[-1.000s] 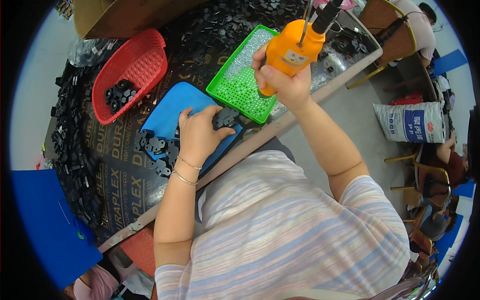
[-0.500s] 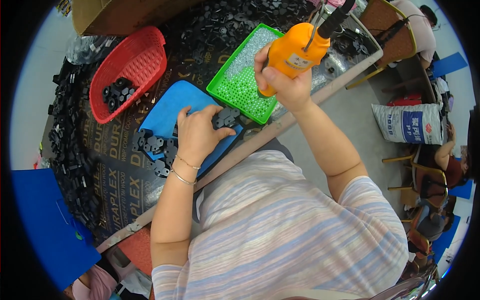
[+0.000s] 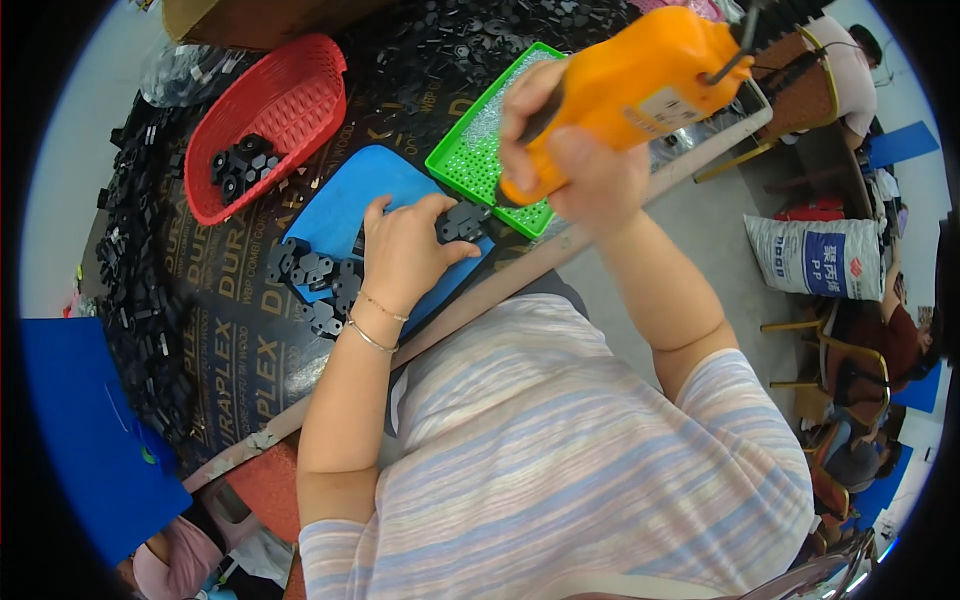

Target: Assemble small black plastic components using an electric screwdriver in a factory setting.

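My right hand (image 3: 605, 175) is wrapped round an orange electric screwdriver (image 3: 650, 85), tilted with its nose down to the left. Its tip is close to a black plastic part (image 3: 466, 222); I cannot tell whether they touch. Thumb and fingers of my left hand (image 3: 408, 245) grip this part at the right side of a blue mat (image 3: 375, 170). Several more black parts (image 3: 312, 270) lie on the mat's left side, beside my left wrist. Behind the screwdriver, a green perforated tray (image 3: 455, 178) holds small silvery pieces, partly hidden by the tool.
A red basket (image 3: 325, 75) with several black parts stands at the back left. Loose black parts (image 3: 145, 290) are heaped along the table's left and far sides. A cardboard box (image 3: 240, 22) is at the back. Other people sit to the right, near a white sack (image 3: 790, 255).
The screwdriver in my right hand has come closer and tipped over, its nose moving down-left toward the black part. My left hand keeps its grip on that part.
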`<state>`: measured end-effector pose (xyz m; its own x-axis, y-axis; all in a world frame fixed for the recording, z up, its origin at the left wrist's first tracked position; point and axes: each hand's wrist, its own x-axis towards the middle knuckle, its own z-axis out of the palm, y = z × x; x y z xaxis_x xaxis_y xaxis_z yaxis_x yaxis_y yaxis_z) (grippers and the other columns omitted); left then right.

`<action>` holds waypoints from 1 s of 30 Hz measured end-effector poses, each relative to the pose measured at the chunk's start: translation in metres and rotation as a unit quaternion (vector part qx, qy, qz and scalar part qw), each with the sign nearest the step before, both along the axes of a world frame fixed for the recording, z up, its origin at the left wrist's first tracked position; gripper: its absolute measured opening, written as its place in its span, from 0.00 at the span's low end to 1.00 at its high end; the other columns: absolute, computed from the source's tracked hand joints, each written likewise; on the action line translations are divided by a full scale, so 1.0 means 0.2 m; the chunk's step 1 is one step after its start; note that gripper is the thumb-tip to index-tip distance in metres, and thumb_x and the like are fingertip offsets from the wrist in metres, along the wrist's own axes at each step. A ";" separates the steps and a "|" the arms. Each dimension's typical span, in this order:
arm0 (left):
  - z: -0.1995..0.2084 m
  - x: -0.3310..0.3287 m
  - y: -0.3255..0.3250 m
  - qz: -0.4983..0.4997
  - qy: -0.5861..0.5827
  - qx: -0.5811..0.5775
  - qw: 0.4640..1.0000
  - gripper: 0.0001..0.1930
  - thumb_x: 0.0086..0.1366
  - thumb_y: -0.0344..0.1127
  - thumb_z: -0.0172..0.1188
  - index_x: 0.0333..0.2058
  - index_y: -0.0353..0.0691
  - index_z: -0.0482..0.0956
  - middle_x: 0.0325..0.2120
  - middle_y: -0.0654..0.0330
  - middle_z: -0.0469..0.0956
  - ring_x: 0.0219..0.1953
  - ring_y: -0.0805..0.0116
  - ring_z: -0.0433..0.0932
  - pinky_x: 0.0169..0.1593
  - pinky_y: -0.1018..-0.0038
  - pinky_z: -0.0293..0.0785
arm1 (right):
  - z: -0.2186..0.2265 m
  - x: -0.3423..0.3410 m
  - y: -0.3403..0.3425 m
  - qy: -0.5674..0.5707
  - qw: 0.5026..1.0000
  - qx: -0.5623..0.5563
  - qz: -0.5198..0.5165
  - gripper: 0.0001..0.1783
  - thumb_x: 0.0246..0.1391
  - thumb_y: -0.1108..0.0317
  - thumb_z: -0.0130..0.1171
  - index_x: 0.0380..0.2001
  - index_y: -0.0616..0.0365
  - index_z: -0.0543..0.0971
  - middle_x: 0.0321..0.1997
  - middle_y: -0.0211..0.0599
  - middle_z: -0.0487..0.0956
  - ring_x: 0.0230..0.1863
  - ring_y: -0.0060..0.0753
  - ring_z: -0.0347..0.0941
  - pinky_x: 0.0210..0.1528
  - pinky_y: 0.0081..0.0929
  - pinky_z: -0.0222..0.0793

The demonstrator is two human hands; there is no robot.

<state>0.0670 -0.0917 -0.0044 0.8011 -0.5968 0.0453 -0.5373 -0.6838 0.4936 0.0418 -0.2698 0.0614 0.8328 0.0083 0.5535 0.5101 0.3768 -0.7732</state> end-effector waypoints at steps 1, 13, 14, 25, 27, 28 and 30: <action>0.00 0.00 0.00 -0.005 -0.008 0.005 1.000 0.21 0.39 0.45 0.70 0.33 0.43 0.78 0.22 0.57 0.79 0.30 0.61 0.77 0.53 0.61 0.57 | 0.01 0.00 0.06 -0.020 1.000 -0.002 0.010 0.16 0.49 0.65 0.55 0.38 0.65 0.68 0.33 0.43 0.70 0.20 0.24 0.68 0.23 0.17 0.65; -0.07 0.02 0.00 -0.002 -0.091 -0.102 0.991 0.19 0.41 0.50 0.68 0.30 0.47 0.79 0.21 0.61 0.79 0.30 0.63 0.77 0.51 0.60 0.58 | -0.05 0.06 0.25 0.036 0.997 -0.063 0.018 0.19 0.38 0.71 0.66 0.38 0.61 0.75 0.34 0.32 0.78 0.35 0.21 0.73 0.39 0.21 0.69; -0.07 0.03 0.00 -0.001 -0.099 -0.122 0.988 0.18 0.42 0.50 0.67 0.30 0.48 0.79 0.22 0.61 0.79 0.30 0.63 0.77 0.50 0.60 0.59 | -0.05 0.06 0.26 0.047 0.998 -0.046 0.020 0.20 0.38 0.71 0.66 0.37 0.62 0.75 0.33 0.32 0.78 0.34 0.21 0.73 0.39 0.20 0.69; -0.02 0.00 0.01 -0.012 -0.128 -0.014 0.992 0.16 0.42 0.48 0.66 0.31 0.52 0.79 0.24 0.66 0.78 0.33 0.65 0.76 0.45 0.62 0.61 | -0.06 0.07 0.28 0.053 0.996 -0.066 0.041 0.20 0.37 0.73 0.65 0.38 0.63 0.75 0.33 0.33 0.78 0.34 0.20 0.72 0.39 0.21 0.68; -0.05 0.01 0.01 0.007 -0.076 -0.082 0.994 0.18 0.39 0.50 0.68 0.31 0.53 0.79 0.25 0.68 0.79 0.33 0.66 0.76 0.44 0.63 0.61 | -0.06 0.07 0.29 0.044 0.996 -0.073 0.042 0.20 0.37 0.72 0.65 0.38 0.63 0.75 0.33 0.33 0.78 0.34 0.20 0.72 0.39 0.21 0.68; -0.06 0.02 0.01 0.007 -0.079 -0.081 0.994 0.18 0.39 0.50 0.68 0.31 0.53 0.79 0.25 0.68 0.79 0.33 0.66 0.76 0.44 0.63 0.61 | -0.05 0.07 0.28 0.051 0.995 -0.067 0.048 0.20 0.37 0.72 0.65 0.38 0.62 0.75 0.33 0.33 0.78 0.34 0.20 0.72 0.40 0.21 0.68; -0.09 0.03 0.01 -0.017 -0.099 -0.105 0.989 0.21 0.36 0.51 0.69 0.31 0.52 0.79 0.25 0.69 0.79 0.33 0.66 0.76 0.44 0.63 0.61 | -0.05 0.07 0.28 0.056 0.995 -0.060 0.054 0.20 0.37 0.72 0.65 0.38 0.62 0.75 0.33 0.32 0.78 0.34 0.20 0.72 0.40 0.21 0.68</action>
